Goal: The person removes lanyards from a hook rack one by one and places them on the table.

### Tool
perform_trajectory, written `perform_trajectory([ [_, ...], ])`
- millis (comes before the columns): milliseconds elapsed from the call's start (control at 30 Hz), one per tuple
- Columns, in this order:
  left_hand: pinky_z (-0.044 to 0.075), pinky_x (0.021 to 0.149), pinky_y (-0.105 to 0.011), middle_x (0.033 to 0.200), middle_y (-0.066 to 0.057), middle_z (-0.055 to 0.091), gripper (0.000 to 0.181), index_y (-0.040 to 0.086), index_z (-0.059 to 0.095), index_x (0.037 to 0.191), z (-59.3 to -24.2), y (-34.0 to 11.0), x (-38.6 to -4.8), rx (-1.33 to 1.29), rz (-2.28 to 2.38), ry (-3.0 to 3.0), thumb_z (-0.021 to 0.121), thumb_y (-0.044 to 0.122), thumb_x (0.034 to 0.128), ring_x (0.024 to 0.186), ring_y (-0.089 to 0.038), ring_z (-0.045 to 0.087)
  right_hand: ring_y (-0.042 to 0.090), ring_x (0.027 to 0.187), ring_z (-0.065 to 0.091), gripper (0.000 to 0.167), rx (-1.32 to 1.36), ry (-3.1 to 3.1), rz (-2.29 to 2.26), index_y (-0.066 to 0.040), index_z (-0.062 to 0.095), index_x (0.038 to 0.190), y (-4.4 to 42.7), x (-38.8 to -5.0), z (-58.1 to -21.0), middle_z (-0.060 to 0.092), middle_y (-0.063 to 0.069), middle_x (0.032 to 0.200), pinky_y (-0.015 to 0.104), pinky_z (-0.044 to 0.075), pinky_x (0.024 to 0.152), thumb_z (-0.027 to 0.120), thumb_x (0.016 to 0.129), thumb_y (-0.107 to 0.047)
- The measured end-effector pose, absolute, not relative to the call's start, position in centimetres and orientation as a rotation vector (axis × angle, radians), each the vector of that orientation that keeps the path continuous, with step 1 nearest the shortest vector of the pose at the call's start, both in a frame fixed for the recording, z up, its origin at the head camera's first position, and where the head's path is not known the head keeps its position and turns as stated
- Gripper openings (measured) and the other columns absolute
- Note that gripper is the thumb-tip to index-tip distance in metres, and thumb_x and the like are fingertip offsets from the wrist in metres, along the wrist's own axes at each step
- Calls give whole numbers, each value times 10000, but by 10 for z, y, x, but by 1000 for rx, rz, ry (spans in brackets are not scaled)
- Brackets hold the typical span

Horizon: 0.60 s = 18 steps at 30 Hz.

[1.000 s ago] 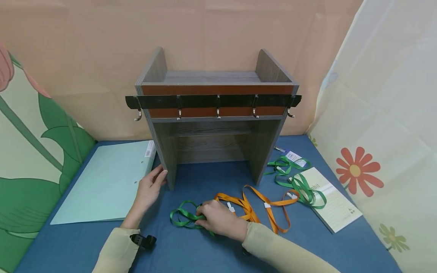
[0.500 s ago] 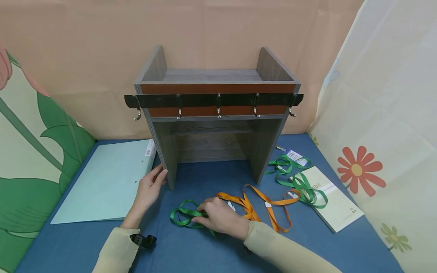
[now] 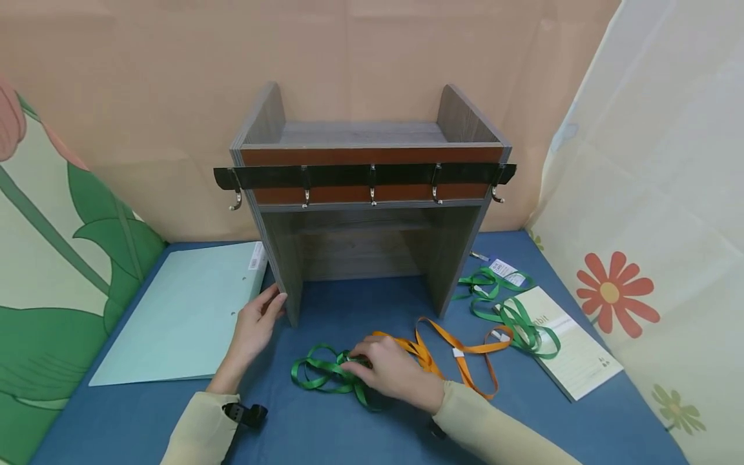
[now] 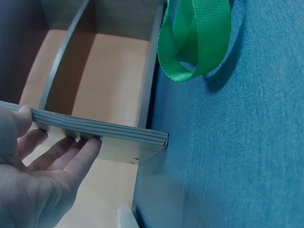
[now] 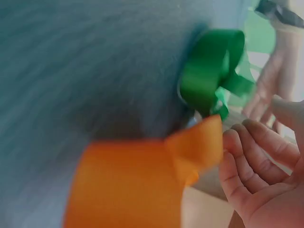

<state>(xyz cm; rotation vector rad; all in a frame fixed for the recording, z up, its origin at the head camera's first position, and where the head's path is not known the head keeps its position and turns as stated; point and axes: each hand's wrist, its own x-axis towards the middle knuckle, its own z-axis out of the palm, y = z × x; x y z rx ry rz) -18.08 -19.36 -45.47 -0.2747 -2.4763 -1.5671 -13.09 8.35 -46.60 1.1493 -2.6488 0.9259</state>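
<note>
At its lower front edge, my left hand (image 3: 251, 328) holds the left side panel of a grey wood-look desk shelf (image 3: 273, 255). In the left wrist view the thumb rests on the panel edge (image 4: 109, 130) and the fingers lie on its outer face. My right hand (image 3: 401, 371) is over the table beside a loosely coiled green lanyard (image 3: 314, 382). The right wrist view has its fingers (image 5: 251, 164) loosely bent, thumb apart, nothing seen between them. An orange lanyard (image 3: 430, 354) lies partly behind this hand; its near loop (image 5: 128, 185) is blurred.
A black rail (image 3: 343, 175) with several silver hooks crosses the shelf front. On the left lies a pale green folder (image 3: 180, 310). To the right are more green lanyards (image 3: 526, 326), a card (image 3: 506, 271) and a notebook (image 3: 581, 358) on the blue cloth.
My right hand has let go of the green lanyard and shifted slightly right, so more of the coil shows. The left hand stays at the shelf panel.
</note>
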Motion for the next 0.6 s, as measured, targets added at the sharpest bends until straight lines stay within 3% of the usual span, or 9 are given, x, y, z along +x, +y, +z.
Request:
perform_trajectory([
  [167,503,788,-346,1305,-228,529,488,-15,458,1398,-457,-194,-181,-282,-1556,-2471,473,295,1021,1033,-331,614,-13,707,536,133,1095,-2645,977,-154,729,933,109,-131,-456,614,-106,822,150,442,620,666,921,-270],
  [400,504,780,-423,1267,-218,563,500,-14,472,1388,-455,-196,-181,-262,-1469,-2479,469,325,1020,929,-331,654,99,789,625,239,961,-2696,866,-94,736,1011,150,-134,-447,688,-29,931,265,501,664,664,918,-302],
  [600,506,774,-429,1229,-171,604,482,-6,499,1371,-454,-200,-171,-286,-1334,-2502,512,308,1006,955,-274,651,166,856,643,276,763,-2739,780,-130,735,1022,186,-135,-446,689,0,977,339,514,720,680,895,-369],
])
